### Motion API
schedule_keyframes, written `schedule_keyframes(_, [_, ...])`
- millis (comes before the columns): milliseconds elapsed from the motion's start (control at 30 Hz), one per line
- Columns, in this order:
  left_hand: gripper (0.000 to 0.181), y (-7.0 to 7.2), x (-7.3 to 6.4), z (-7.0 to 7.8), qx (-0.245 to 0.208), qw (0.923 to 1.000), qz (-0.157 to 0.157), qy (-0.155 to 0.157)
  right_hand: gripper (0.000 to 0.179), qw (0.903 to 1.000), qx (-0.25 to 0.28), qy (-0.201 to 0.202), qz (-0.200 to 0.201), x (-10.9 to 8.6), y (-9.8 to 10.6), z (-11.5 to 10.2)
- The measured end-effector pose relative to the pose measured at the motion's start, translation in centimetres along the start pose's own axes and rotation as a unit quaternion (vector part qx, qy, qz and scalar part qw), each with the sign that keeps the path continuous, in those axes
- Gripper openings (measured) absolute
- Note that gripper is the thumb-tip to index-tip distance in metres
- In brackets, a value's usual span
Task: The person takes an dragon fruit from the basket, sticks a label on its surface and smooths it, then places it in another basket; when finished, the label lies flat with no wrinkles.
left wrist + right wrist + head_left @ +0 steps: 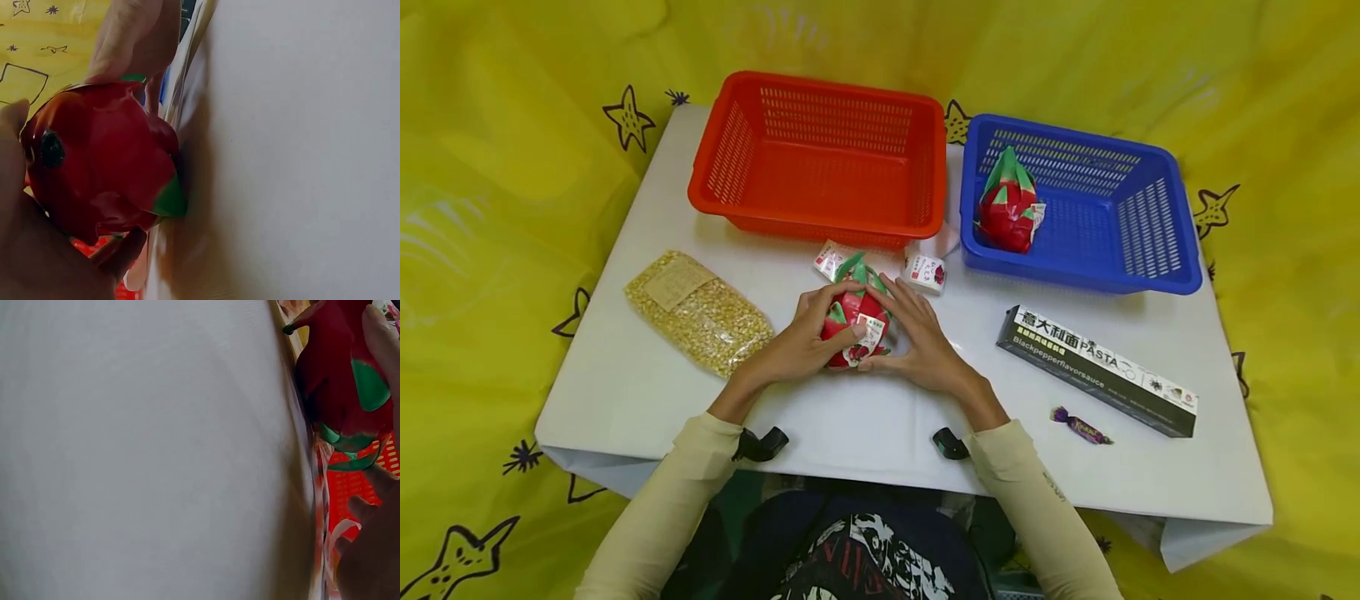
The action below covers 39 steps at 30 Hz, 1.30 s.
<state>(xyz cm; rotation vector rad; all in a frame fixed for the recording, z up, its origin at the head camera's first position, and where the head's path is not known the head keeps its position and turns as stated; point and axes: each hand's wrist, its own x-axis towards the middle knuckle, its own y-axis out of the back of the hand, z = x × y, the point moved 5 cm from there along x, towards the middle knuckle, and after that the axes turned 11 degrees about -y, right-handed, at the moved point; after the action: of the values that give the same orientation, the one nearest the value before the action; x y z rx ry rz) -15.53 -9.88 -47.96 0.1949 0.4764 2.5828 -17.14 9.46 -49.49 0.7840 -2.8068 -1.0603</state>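
Between both hands is a red dragon fruit (854, 307) with green leaf tips, which point toward the far side of the table. My left hand (805, 340) grips its left side, thumb on a white label (874, 332) stuck to the near face. From the other side my right hand (927, 348) holds the fruit, fingers over the top and thumb low near the label. The left wrist view shows the fruit's dark round end on its red skin (106, 156). Just beyond the fruit stands a roll of labels (923, 273), with a printed strip (831, 260) to its left.
At the back are a red basket (835, 227) and a blue basket (1075, 279), the latter with another labelled dragon fruit (1009, 212) in it. A bag of corn kernels (707, 317) lies left. On the right are a pasta box (1097, 371) and a purple-wrapped candy (1081, 426).
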Motion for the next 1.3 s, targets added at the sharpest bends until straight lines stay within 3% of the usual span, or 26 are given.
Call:
schedule_keyframes(167, [0.080, 0.0, -0.1, -0.2, 0.012, 0.9996, -0.023, 0.013, 0.107, 1.0000, 0.009, -0.003, 0.002, 0.1, 0.0, -0.2])
schedule_keyframes(267, [0.080, -0.2, 0.0, -0.2, 0.018, 0.9996, -0.008, 0.020, 0.113, 0.9998, -0.017, -0.004, 0.005, 0.3, -0.1, -0.2])
schedule_keyframes(400, [0.066, -0.8, 0.3, 0.2, 0.016, 0.9968, 0.075, 0.024, 0.117, 0.9996, -0.025, -0.008, -0.002, 0.3, 0.0, -0.2])
schedule_keyframes(500, [0.050, -1.3, 0.5, 0.5, 0.006, 0.9891, 0.146, 0.013, 0.103, 0.9998, 0.009, -0.005, -0.019, 0.3, 0.4, -0.2])
schedule_keyframes(600, [0.041, -1.5, 0.6, 0.8, 0.000, 0.9839, 0.179, 0.000, 0.082, 0.9984, 0.042, -0.002, -0.037, 0.5, 0.8, -0.1])
schedule_keyframes(667, [0.041, -1.5, 0.6, 0.8, 0.000, 0.9859, 0.167, 0.001, 0.071, 0.9978, 0.051, -0.001, -0.041, 0.6, 0.9, 0.1])
schedule_keyframes(767, [0.052, -1.1, 0.4, 0.4, 0.000, 0.9943, 0.105, 0.017, 0.060, 0.9967, 0.067, -0.001, -0.047, 0.7, 1.0, 0.3])
schedule_keyframes(867, [0.078, -0.6, -0.2, 0.1, 0.003, 0.9989, 0.023, 0.042, 0.059, 0.9957, 0.069, -0.006, -0.061, 0.7, 0.6, 0.2])
schedule_keyframes(967, [0.101, -0.1, -0.6, 0.0, 0.003, 0.9982, -0.024, 0.055, 0.058, 0.9962, 0.064, -0.010, -0.058, 0.9, 0.3, -0.3])
schedule_keyframes(1067, [0.098, 0.1, -0.4, 0.0, -0.003, 0.9985, -0.031, 0.044, 0.054, 0.9978, 0.057, -0.005, -0.032, 1.0, 0.3, -0.8])
schedule_keyframes(1300, [0.062, -0.1, 0.3, 0.1, -0.018, 0.9998, -0.008, 0.003, 0.053, 0.9969, 0.079, -0.007, -0.002, 0.7, 0.4, -1.1])
